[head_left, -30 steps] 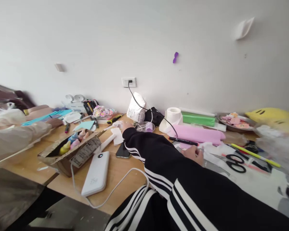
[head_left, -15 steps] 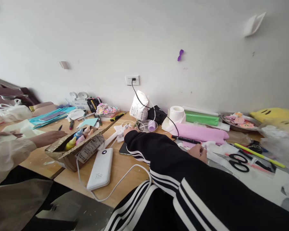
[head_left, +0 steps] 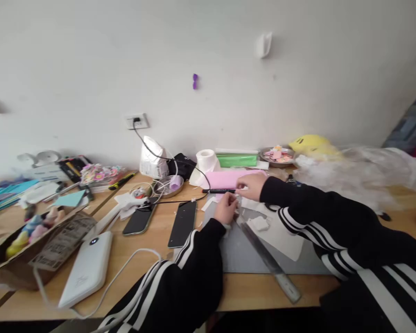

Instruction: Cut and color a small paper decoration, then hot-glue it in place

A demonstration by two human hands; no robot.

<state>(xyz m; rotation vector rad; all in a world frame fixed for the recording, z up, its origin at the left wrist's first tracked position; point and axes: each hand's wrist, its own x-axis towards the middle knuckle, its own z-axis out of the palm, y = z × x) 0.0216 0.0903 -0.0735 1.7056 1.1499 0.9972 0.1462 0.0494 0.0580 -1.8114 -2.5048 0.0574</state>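
Observation:
My left hand (head_left: 226,208) is closed, fingertips pinched together over the top of the grey mat (head_left: 235,256); what it holds is too small to name. Just right of it and a little higher, my right hand (head_left: 252,185) has its fingers curled by the black pen (head_left: 219,191) and the pink roll (head_left: 218,179), on a small white piece. A long metal ruler (head_left: 265,254) slants from near my left hand to the table's front edge. White paper scraps (head_left: 260,223) lie on the mat, beside a pale sheet (head_left: 291,243).
Two phones (head_left: 183,224) and a white power bank (head_left: 86,268) with a cable lie left. A box of coloured bottles (head_left: 60,240) stands far left. Behind are a white roll (head_left: 207,162), a green pack (head_left: 237,160), a metal dish (head_left: 287,163) and plastic bags (head_left: 357,171).
The view has swung right. My right arm no longer reaches across to the glass dish, and both hands are now close together over the mat. The neighbouring person's hands have left the picture.

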